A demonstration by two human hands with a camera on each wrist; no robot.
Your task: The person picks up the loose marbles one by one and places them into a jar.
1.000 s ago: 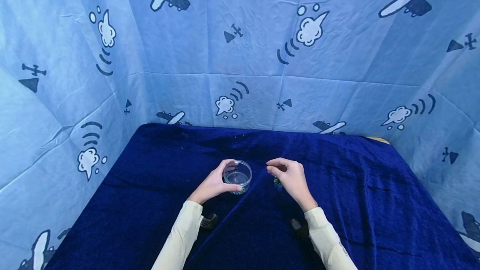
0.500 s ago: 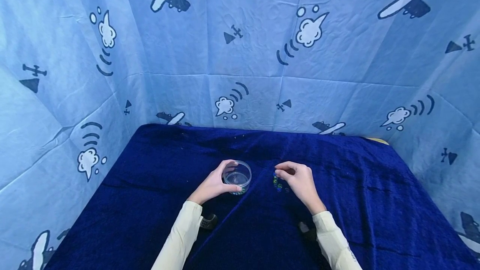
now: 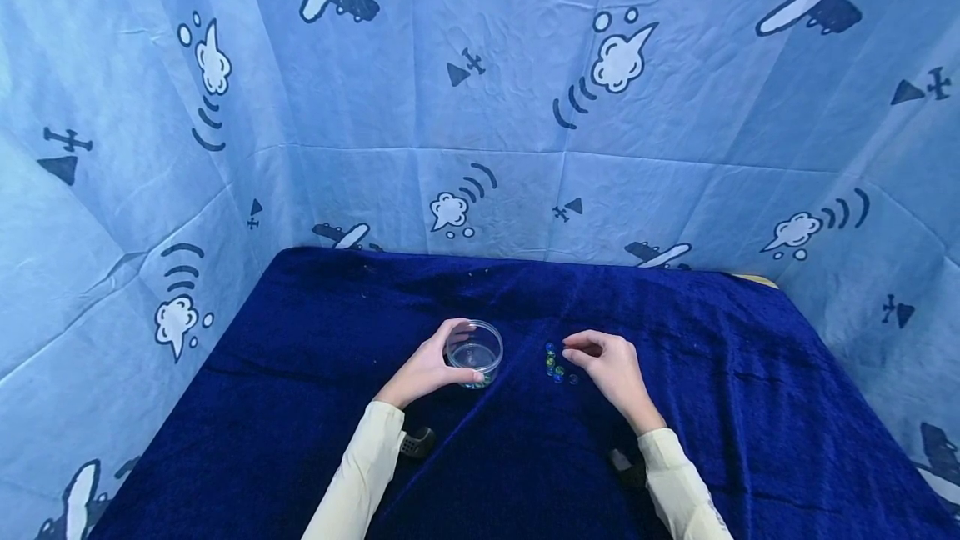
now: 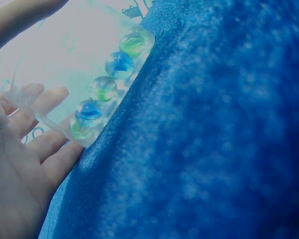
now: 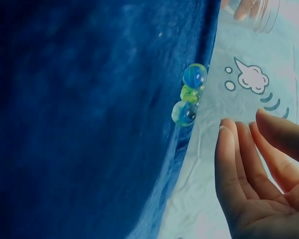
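Head view: one clear, round, open-topped jar [image 3: 476,357], held in the person's left hand [image 3: 426,369], thumb on the near side and fingers wrapped round the far side; coloured glassy marbles inside, low against its wall. To its right, well apart from it, a small cluster of blue and yellow-green glassy marbles [image 3: 558,374] on a dark blue velvety cloth [image 3: 322,365]; exact count unclear. One near-colourless round piece [image 3: 574,379], just beside the cluster. One right hand [image 3: 611,365], right of the cluster and near it, fingers bent, thumb and forefinger tips close together. Two cream sleeves [image 3: 356,465], each with a dark wrist device [image 3: 417,442] at the cuff. Behind, a light blue fabric backdrop [image 3: 510,107], printed with aeroplanes and clouds; one yellow patch [image 3: 757,280] at the cloth's far right corner. Left wrist view: jar wall between thumb and fingers, the fingers slightly spread; five marbles in a row along the base, green and blue alternating. Whether the base touches the cloth cannot be told. Right wrist view: fingers side by side, gently curved, with a gap between their tips and the thumb; at least three marbles, touching or nearly so, lie beyond the fingertips, apart from them.
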